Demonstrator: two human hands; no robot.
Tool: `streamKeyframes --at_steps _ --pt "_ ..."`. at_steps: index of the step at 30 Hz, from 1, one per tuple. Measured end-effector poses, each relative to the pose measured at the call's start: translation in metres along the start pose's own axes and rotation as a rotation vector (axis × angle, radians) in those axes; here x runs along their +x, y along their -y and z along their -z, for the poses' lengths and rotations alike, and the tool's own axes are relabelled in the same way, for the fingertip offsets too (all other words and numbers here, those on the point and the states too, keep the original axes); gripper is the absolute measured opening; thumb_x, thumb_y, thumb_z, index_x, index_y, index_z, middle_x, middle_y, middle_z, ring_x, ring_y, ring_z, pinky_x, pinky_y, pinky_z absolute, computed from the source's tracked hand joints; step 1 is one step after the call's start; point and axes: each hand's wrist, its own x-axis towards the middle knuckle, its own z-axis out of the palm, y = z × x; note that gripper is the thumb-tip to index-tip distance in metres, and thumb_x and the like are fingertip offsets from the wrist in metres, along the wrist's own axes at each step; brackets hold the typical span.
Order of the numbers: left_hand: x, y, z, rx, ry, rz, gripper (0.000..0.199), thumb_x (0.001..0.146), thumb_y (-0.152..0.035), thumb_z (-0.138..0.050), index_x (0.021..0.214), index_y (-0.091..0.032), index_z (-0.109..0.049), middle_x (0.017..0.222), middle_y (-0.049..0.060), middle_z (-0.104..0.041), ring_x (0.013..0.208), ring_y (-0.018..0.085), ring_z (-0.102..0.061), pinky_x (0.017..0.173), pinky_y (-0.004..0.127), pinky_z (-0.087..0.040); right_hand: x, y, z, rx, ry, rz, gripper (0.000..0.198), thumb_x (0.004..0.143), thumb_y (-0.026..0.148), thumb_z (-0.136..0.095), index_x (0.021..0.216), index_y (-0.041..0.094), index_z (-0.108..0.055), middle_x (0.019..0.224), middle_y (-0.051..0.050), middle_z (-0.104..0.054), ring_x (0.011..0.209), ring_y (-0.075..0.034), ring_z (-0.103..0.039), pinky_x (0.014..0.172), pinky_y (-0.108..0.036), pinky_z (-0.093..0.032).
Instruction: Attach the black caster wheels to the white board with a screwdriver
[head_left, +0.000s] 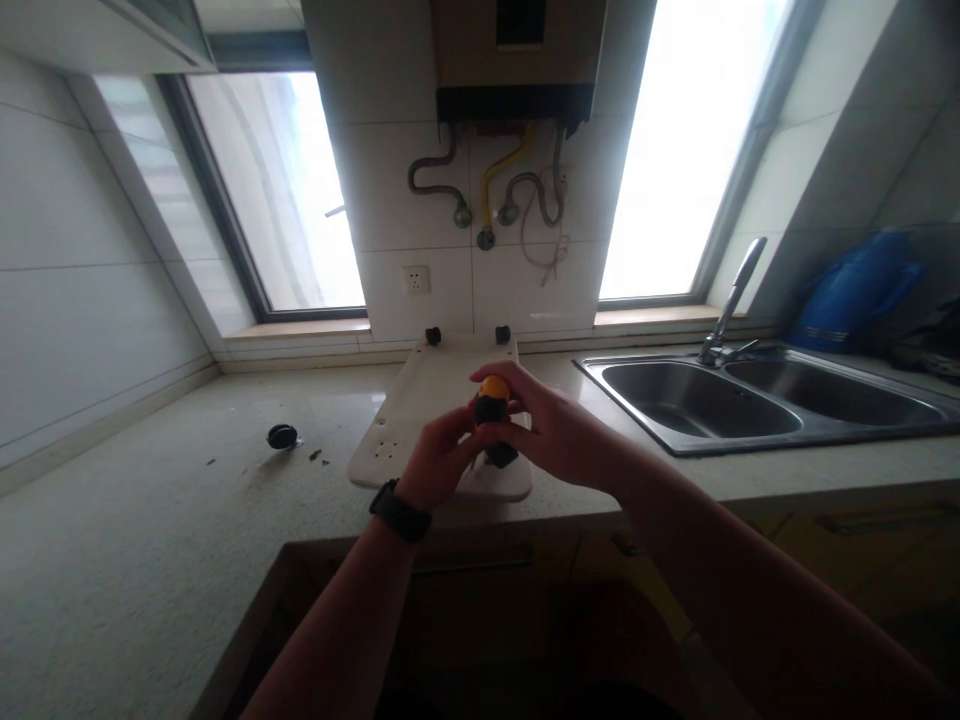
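Pale kitchen counter [150, 560] below a tiled wall [517, 285], with a heater [517, 60] hung above. Flat on it, near the front edge, a board [442, 390].

Apparently done: both far wheels [433, 336], one at each far corner. Seemingly in hand: the near-right wheel [500, 456], on the board under an orange-and-black tool [493, 395]; impossible to tell whether fixed or only resting. Not yet done: the near-left corner, with nothing but bare holes [385, 450].

Around the tool, closed fingers of the right hand [544, 415]. Close against its lower part, bent fingers of the left hand [439, 455]; unable to tell whether gripping tool or wheel.

Well apart to the left, a loose wheel [282, 436], with dark scraps [315, 455] between it and the board. Off to the right, a sink [720, 446] and a blue jug [847, 295]. Partly hidden behind hands and tool, the near-right corner.
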Motion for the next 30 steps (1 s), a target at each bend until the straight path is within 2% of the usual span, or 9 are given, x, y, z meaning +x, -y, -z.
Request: streamKeyframes --at_steps 4,7,10,12,15,20,25,30 --pt "0.004 0.010 0.002 -0.093 0.000 -0.053 0.039 0.094 -0.048 -0.067 0.121 -0.020 -0.070 0.113 0.009 -0.074 0.106 0.025 -0.068 0.095 0.039 -0.053 0.003 0.006 -0.001 -0.012 -0.051 0.017 0.045 0.093 0.022 -0.061 0.135 0.025 -0.045 0.101 -0.003 -0.066 0.083 -0.016 -0.067 0.075 -0.033 -0.055" --pt "0.006 0.015 0.005 -0.160 -0.090 -0.066 0.048 0.100 -0.057 -0.051 0.124 -0.020 -0.067 0.119 0.011 -0.073 0.113 0.025 -0.067 0.103 0.042 -0.051 0.008 0.007 0.001 -0.046 -0.056 0.016 0.041 0.094 0.026 -0.060 0.132 0.024 -0.045 0.101 -0.004 -0.065 0.077 -0.015 -0.066 0.069 -0.032 -0.053" --pt "0.008 0.015 0.012 -0.137 -0.191 0.008 0.055 0.104 -0.060 -0.037 0.124 -0.018 -0.066 0.120 0.012 -0.073 0.118 0.025 -0.066 0.111 0.045 -0.046 0.012 0.001 0.002 -0.042 -0.086 0.007 0.041 0.094 0.030 -0.061 0.130 0.023 -0.043 0.100 -0.005 -0.064 0.081 -0.017 -0.067 0.068 -0.033 -0.053" --pt "0.009 0.014 0.017 -0.047 -0.210 0.085 0.051 0.103 -0.059 -0.042 0.118 -0.018 -0.069 0.119 0.012 -0.073 0.117 0.026 -0.066 0.112 0.046 -0.044 0.014 -0.004 0.002 -0.028 -0.123 -0.012 0.042 0.093 0.033 -0.061 0.130 0.023 -0.043 0.100 -0.006 -0.063 0.079 -0.018 -0.067 0.069 -0.034 -0.054" --pt "0.009 0.014 0.024 0.035 -0.169 0.166 0.041 0.098 -0.053 -0.057 0.109 -0.017 -0.074 0.117 0.012 -0.074 0.115 0.028 -0.066 0.113 0.048 -0.041 0.014 -0.010 0.001 0.012 -0.177 -0.026 0.042 0.091 0.035 -0.062 0.127 0.022 -0.043 0.095 -0.004 -0.061 0.074 -0.017 -0.065 0.067 -0.035 -0.055" --pt "0.006 0.019 0.026 -0.010 -0.170 0.256 0.042 0.102 -0.049 -0.048 0.116 -0.016 -0.070 0.117 0.013 -0.075 0.118 0.026 -0.067 0.113 0.046 -0.043 0.010 -0.013 0.000 0.004 -0.334 0.005 0.042 0.089 0.039 -0.062 0.123 0.023 -0.042 0.092 -0.001 -0.058 0.075 -0.016 -0.062 0.069 -0.036 -0.054" --pt "0.000 0.026 0.023 -0.036 -0.158 0.304 0.042 0.100 -0.048 -0.051 0.116 -0.014 -0.070 0.118 0.014 -0.075 0.118 0.026 -0.067 0.113 0.046 -0.043 0.007 -0.013 -0.001 -0.123 -0.262 0.017 0.038 0.091 0.035 -0.060 0.122 0.022 -0.041 0.087 0.000 -0.060 0.068 -0.014 -0.061 0.064 -0.032 -0.049" --pt "-0.006 0.034 0.021 -0.035 -0.156 0.307 0.041 0.099 -0.048 -0.053 0.111 -0.013 -0.071 0.115 0.014 -0.076 0.117 0.026 -0.067 0.113 0.044 -0.042 0.001 -0.012 -0.008 -0.202 -0.187 0.021 0.038 0.092 0.033 -0.059 0.124 0.024 -0.039 0.090 -0.002 -0.062 0.070 -0.016 -0.060 0.065 -0.033 -0.047"
